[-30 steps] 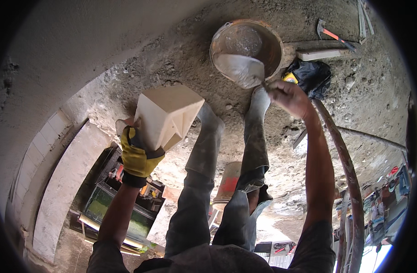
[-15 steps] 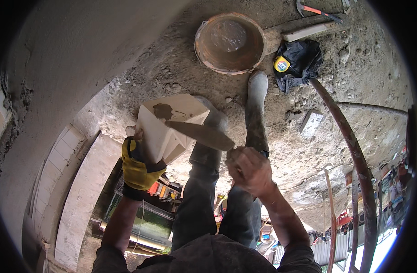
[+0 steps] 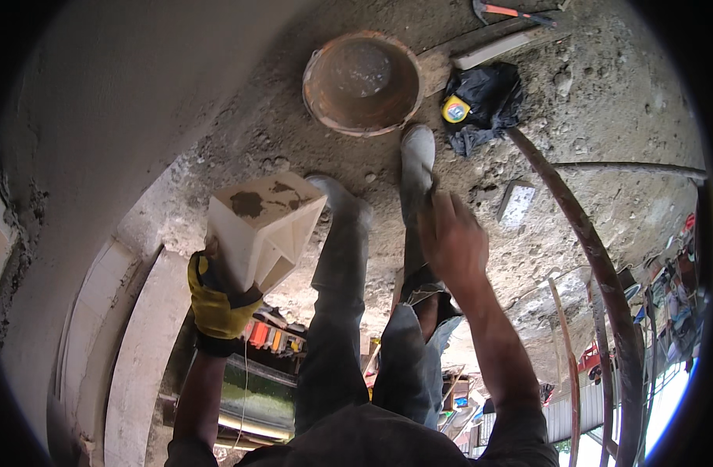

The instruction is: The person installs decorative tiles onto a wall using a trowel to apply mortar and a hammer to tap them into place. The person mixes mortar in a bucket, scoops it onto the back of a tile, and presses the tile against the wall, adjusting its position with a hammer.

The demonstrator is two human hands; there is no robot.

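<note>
Mortar dabs already mark the top face of the block [image 3: 263,226], gripped from below by the gloved left hand [image 3: 216,300]. The right hand [image 3: 450,241], beside the block, is blurred (grip unclear). The bucket [image 3: 362,82] sits beyond; laying seems still ahead.

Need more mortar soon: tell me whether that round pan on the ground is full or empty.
Nearly empty: the round pan shows its bare grey-brown bottom and inner wall, with no heap of mortar inside.
</note>
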